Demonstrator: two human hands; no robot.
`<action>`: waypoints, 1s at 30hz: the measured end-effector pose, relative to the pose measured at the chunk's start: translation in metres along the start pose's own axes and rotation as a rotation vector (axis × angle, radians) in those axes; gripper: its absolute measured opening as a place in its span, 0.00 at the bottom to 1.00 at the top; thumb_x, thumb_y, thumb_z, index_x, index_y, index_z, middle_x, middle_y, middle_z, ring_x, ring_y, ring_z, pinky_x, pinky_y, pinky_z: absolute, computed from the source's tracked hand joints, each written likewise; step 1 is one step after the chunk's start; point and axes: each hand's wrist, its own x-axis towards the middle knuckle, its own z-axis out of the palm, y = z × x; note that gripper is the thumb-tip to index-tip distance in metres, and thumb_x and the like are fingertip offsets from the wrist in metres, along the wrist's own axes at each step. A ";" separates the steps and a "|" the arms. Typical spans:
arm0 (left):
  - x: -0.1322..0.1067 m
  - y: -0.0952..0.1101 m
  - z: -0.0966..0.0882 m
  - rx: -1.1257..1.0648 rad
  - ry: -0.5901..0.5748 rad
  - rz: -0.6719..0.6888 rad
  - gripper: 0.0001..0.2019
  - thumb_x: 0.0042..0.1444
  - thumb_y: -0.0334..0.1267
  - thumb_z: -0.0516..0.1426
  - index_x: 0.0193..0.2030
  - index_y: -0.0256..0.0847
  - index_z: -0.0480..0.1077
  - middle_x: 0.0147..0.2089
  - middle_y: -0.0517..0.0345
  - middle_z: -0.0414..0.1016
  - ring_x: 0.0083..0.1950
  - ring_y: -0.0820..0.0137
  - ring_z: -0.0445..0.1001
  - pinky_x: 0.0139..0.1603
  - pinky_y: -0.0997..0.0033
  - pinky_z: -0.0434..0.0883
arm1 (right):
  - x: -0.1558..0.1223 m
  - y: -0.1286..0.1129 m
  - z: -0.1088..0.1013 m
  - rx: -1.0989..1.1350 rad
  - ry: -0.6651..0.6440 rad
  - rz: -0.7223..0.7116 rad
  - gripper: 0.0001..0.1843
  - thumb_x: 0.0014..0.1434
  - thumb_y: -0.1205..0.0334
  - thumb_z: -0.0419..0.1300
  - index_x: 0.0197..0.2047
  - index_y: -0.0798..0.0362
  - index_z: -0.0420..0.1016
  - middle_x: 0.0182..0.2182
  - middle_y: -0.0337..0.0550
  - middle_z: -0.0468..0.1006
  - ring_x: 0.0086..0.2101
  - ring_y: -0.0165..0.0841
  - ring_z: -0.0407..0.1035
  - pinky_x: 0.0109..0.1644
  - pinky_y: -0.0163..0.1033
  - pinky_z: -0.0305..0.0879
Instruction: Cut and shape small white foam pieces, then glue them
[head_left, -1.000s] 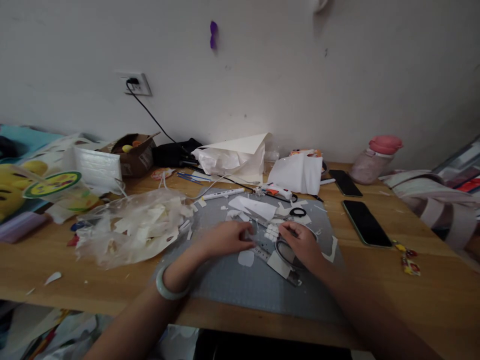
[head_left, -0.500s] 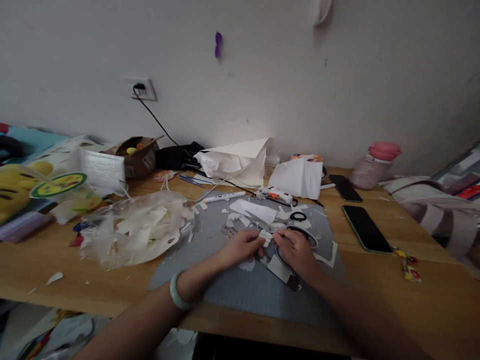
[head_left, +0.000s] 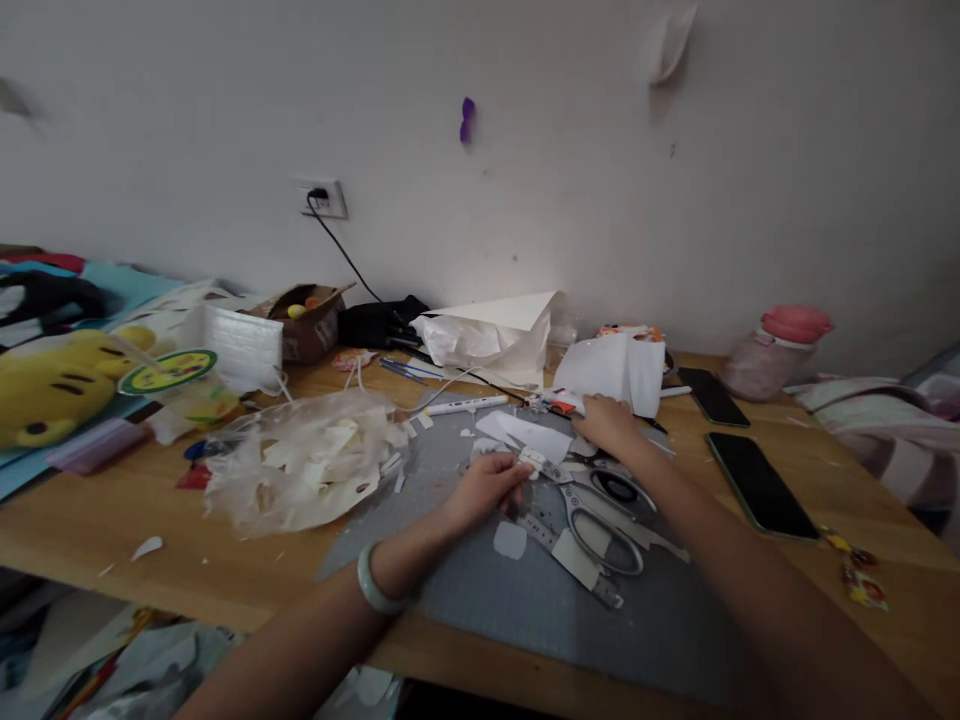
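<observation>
My left hand point(head_left: 491, 486) is closed, pinching a small white piece point(head_left: 532, 459) between thumb and fingertips above the grey mat point(head_left: 472, 575). Farther back, my right hand point(head_left: 609, 424) has its fingers curled over the end of a white tool with an orange part point(head_left: 568, 401), which looks like a small glue gun; the fingers partly hide it. Grey-handled scissors point(head_left: 576, 520) lie between my two forearms, beside a clear ruler point(head_left: 541, 530) and a pale card strip point(head_left: 576, 558). White cut paper point(head_left: 529, 436) lies just behind the small piece.
To the left are a plastic bag of scraps point(head_left: 300, 460), a lidded cup point(head_left: 184, 385) and a yellow plush toy point(head_left: 60, 390). Two phones point(head_left: 761, 483) and a pink-lidded bottle point(head_left: 776, 355) stand or lie right. A white pen point(head_left: 466, 405) lies behind the mat's scraps.
My right hand has left the small white piece and moved back to the white and orange tool. The left hand still holds the piece. The view has shifted slightly left and up.
</observation>
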 end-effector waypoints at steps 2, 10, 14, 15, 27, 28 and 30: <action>0.001 -0.001 -0.002 0.017 0.006 -0.005 0.15 0.51 0.47 0.56 0.21 0.40 0.61 0.16 0.65 0.64 0.15 0.80 0.55 0.18 0.77 0.52 | 0.003 0.001 0.003 0.071 -0.034 0.051 0.03 0.46 0.65 0.61 0.26 0.55 0.76 0.32 0.57 0.80 0.38 0.48 0.72 0.40 0.44 0.60; 0.003 -0.002 -0.005 -0.074 0.035 0.070 0.18 0.50 0.53 0.55 0.24 0.40 0.61 0.19 0.65 0.65 0.16 0.80 0.56 0.19 0.77 0.54 | 0.000 0.012 0.001 0.552 0.050 0.200 0.11 0.45 0.56 0.58 0.32 0.53 0.68 0.21 0.42 0.73 0.25 0.37 0.69 0.29 0.38 0.61; 0.005 -0.004 -0.005 -0.068 0.076 0.067 0.18 0.52 0.54 0.53 0.24 0.40 0.61 0.20 0.65 0.64 0.16 0.80 0.57 0.19 0.76 0.54 | -0.016 0.008 -0.003 0.835 0.124 0.151 0.13 0.43 0.50 0.56 0.28 0.50 0.62 0.21 0.38 0.71 0.27 0.33 0.68 0.31 0.36 0.64; 0.005 -0.003 -0.005 -0.060 0.088 0.054 0.18 0.52 0.53 0.53 0.25 0.40 0.61 0.21 0.65 0.64 0.16 0.80 0.57 0.19 0.76 0.54 | -0.021 0.007 -0.003 0.892 0.142 0.138 0.14 0.43 0.49 0.56 0.27 0.50 0.61 0.22 0.38 0.70 0.26 0.33 0.67 0.31 0.36 0.64; 0.005 0.009 -0.015 0.088 0.258 0.096 0.16 0.52 0.50 0.51 0.22 0.41 0.61 0.17 0.67 0.59 0.18 0.77 0.56 0.20 0.76 0.55 | -0.051 0.008 0.008 1.019 0.254 0.079 0.17 0.41 0.48 0.59 0.30 0.48 0.59 0.22 0.33 0.66 0.25 0.33 0.62 0.33 0.39 0.62; 0.005 0.009 -0.016 0.102 0.277 0.108 0.16 0.52 0.51 0.51 0.22 0.41 0.61 0.18 0.66 0.60 0.18 0.76 0.56 0.20 0.75 0.55 | -0.054 0.007 0.009 1.005 0.245 0.079 0.17 0.41 0.49 0.59 0.31 0.48 0.59 0.23 0.34 0.67 0.25 0.33 0.62 0.32 0.39 0.62; 0.005 0.009 -0.018 0.139 0.315 0.131 0.16 0.52 0.50 0.50 0.23 0.41 0.61 0.19 0.66 0.61 0.19 0.76 0.57 0.21 0.75 0.55 | -0.060 0.005 0.011 0.984 0.220 0.083 0.18 0.41 0.48 0.59 0.32 0.49 0.61 0.24 0.35 0.68 0.24 0.32 0.62 0.30 0.39 0.61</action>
